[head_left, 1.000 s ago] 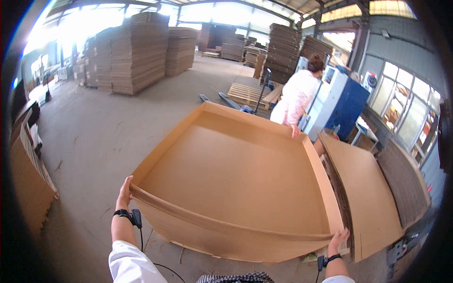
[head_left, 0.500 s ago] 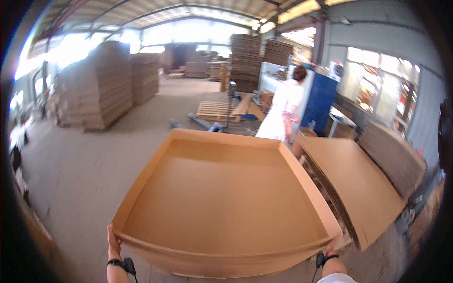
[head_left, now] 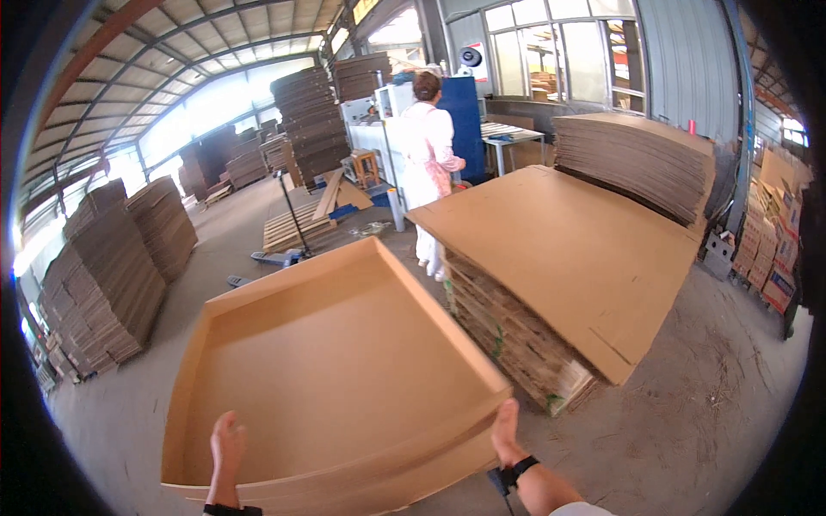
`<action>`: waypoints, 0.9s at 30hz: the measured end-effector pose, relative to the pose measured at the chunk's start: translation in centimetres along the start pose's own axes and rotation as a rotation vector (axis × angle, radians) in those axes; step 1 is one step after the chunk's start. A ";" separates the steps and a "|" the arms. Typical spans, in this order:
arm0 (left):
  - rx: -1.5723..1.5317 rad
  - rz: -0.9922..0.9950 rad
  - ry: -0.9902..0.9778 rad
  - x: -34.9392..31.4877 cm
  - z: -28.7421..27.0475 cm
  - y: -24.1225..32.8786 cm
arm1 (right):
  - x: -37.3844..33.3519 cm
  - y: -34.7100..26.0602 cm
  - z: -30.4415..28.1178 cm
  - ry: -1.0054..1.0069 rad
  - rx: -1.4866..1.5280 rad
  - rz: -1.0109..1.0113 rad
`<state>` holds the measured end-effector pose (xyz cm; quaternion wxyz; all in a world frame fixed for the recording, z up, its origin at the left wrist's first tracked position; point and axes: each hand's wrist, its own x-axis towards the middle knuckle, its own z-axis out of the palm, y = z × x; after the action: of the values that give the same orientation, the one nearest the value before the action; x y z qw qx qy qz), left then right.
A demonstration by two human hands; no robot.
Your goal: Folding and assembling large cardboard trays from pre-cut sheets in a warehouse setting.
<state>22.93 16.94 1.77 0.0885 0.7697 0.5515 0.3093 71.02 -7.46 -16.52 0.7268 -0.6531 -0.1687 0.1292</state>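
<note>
The right grip (head_left: 508,428) lies against the near right corner of a cardboard tray (head_left: 344,370), thumb pointing up along the outside; how far its fingers close around the corner cannot be told. The left grip (head_left: 227,443) stands half open, fingers upward and loosely curved, nothing seen in it. It crosses the tray's near wall toward the left end, and whether it touches the board cannot be told. The tray spreads between and ahead of both, tilted in view. It is broad, four-sided and shallow, of plain brown board, with a smooth matt bottom, low upright walls and layered edges along the near side.

Just beyond its right side, a pile of flat cardboard sheets (head_left: 559,258), with a smooth top and rough, uneven sides, sits beside a curved stack of ridged-edged board (head_left: 632,163). Past the far corner stands a co-worker (head_left: 422,168) in white clothing, near a blue cabinet (head_left: 465,120). Farther left are a slatted wooden pallet (head_left: 288,230) and tall stacks of cardboard (head_left: 107,275) on the grey floor (head_left: 112,421).
</note>
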 end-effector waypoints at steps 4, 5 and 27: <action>-0.115 0.083 -0.244 -6.0 9.3 21.7 | 1.1 0.8 -10.2 -0.410 -0.345 0.103; -0.155 0.099 -0.342 -7.1 11.4 25.8 | 1.4 1.5 -13.4 -0.513 -0.448 0.087; -0.284 0.313 -0.906 -13.7 44.7 68.0 | 24.7 3.7 -55.0 -0.480 -0.347 0.350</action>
<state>99.79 -11.86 -6.41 0.3755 0.8805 0.2882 0.0255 116.36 -46.74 -23.21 0.5112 -0.7371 -0.2397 0.3714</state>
